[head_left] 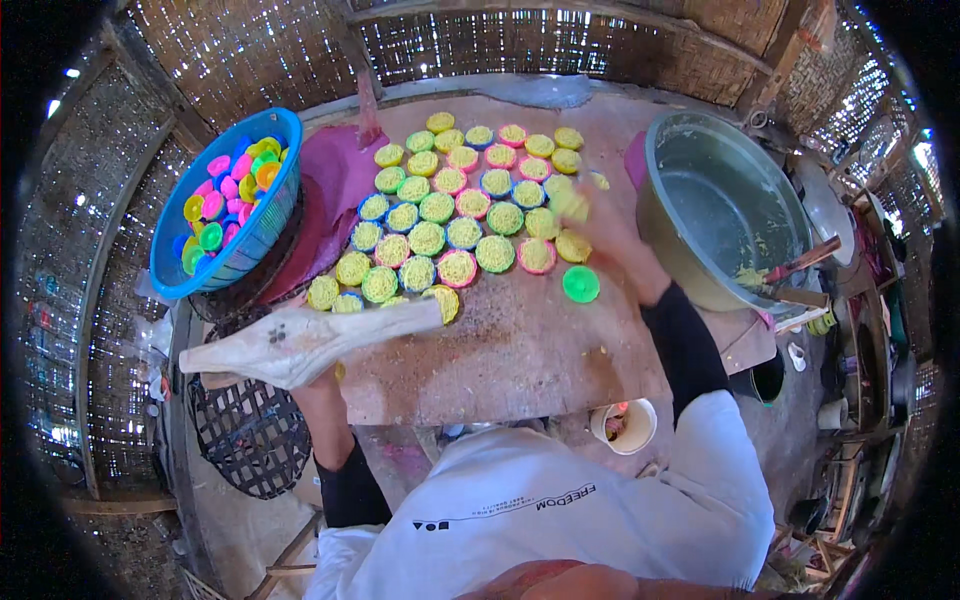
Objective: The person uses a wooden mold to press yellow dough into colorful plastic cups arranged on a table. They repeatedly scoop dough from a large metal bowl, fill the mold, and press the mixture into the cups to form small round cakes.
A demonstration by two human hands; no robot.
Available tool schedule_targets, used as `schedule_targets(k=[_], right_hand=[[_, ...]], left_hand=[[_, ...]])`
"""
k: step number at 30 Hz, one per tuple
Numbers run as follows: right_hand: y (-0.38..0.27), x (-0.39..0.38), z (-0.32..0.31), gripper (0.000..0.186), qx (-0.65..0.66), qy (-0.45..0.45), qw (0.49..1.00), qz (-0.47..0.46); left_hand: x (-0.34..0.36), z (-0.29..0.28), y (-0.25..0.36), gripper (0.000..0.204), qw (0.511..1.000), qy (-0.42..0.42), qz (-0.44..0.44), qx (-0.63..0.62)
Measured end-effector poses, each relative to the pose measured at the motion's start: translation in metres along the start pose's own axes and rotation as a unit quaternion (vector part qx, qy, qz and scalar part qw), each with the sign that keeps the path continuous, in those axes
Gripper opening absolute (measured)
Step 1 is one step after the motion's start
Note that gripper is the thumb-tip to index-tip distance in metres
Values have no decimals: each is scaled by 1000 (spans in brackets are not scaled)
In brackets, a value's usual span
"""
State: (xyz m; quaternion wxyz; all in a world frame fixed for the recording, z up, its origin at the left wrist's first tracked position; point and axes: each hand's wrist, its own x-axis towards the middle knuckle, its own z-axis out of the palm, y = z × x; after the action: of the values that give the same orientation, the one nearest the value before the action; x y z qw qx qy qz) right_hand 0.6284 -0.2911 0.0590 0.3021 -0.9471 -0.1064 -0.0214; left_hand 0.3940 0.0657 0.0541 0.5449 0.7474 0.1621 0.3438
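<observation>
Head view: I cannot tell whether my blurred right hand is clamped, but it is nearest the green cup, just toward me on the counter; crosswise wood hides my left hand's grip.

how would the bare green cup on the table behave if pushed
The green cup looks like small, thin plastic, so probably light. Lying low and wide on the table, it seems likelier to slide than roll.

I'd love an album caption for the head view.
Filled cups crowd a table between basket and tub, the right hand blurred at their edge.
</observation>
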Motion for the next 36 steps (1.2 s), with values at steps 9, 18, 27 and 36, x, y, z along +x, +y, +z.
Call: schedule_targets(k=[9, 18, 27, 36], right_hand=[[106, 166, 18, 83, -102, 190, 956, 196], [86, 154, 2, 61, 7, 217, 960, 177], [-148, -113, -22, 38, 40, 0, 917, -397], [-184, -56, -49, 24, 568, 137, 763, -279]], left_hand=[[-40, -15, -14, 25, 939, -2, 163, 304], [-40, 1, -8, 24, 962, -29, 155, 221], [0, 74, 47, 23, 941, -237, 240, -3], [8, 79, 124, 22, 815, -439, 378, -20]])
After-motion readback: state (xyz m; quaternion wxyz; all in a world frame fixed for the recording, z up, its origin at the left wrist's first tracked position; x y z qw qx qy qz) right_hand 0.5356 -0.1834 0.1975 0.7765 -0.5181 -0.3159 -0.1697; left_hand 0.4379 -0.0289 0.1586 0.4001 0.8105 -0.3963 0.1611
